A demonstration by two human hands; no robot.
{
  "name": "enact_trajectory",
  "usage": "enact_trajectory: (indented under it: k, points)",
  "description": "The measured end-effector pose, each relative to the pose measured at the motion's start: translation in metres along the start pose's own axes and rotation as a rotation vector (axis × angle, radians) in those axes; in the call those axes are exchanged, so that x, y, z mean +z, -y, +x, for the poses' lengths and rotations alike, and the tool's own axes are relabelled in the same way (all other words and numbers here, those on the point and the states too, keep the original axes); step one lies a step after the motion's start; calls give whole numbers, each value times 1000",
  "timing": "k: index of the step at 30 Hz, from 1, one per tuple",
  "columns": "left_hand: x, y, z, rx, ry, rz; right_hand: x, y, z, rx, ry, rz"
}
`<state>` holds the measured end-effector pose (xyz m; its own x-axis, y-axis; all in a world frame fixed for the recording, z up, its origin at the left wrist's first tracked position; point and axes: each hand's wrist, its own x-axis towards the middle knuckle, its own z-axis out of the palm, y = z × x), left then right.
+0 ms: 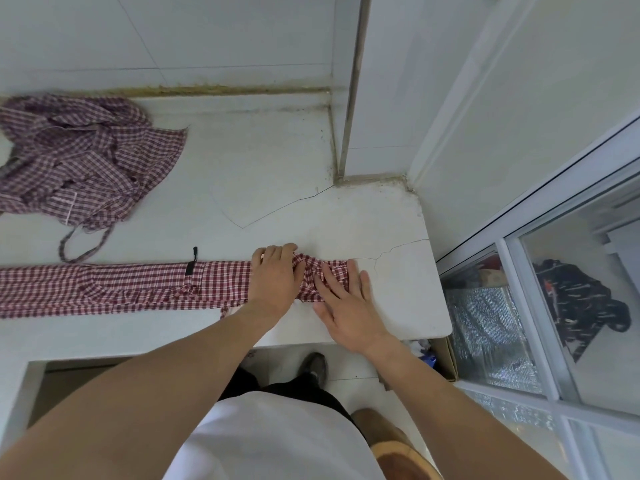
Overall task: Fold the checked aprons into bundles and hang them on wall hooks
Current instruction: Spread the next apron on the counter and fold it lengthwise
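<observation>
Nearest: person's white shirt, dark trousers, shoes on a tiled floor. Landmark = white stone counter [398,216], cracked surface, rounded near-right corner.

Right hand [349,306] by that corner: fingers straight, spread, flat on the rolled end of the folded apron [138,289], palm partly on bare counter. Pressing, not clutching. Left hand [273,275] just left of it, touching the same roll: fingers curled over the far edge of the roll, gripping the cloth. Both hands equally near the roll; left is on the unrolled side.

Key relation: apron folded into a long narrow strip, long axis running left-right along the counter's near edge. Roll at right end under the fingers; all loose length lies left of the hands. Judgement: rolling must go leftward along the strip; roll only just begun.

Cloth: red-white check, thin, soft, crinkly, frilled at near edge. Small black tag [191,266] on the strip, midway. A tie end hangs off the near edge.

Far left of counter: second checked apron [83,157], crumpled heap, strap loop trailing, well apart from hands. Behind: white tiled wall. No hooks visible.
</observation>
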<state>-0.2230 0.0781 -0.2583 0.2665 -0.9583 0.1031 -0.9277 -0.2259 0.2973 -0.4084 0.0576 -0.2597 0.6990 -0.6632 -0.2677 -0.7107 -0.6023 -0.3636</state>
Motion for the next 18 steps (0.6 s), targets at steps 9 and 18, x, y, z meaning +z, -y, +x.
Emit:
enact_trajectory:
  k: [9,18]
  points:
    - [-5,5,-11,-198,30,-131,2,3,1,59,-20,176]
    - [7,12,-8,-262,21,-23,9,2,15,324,-500,482]
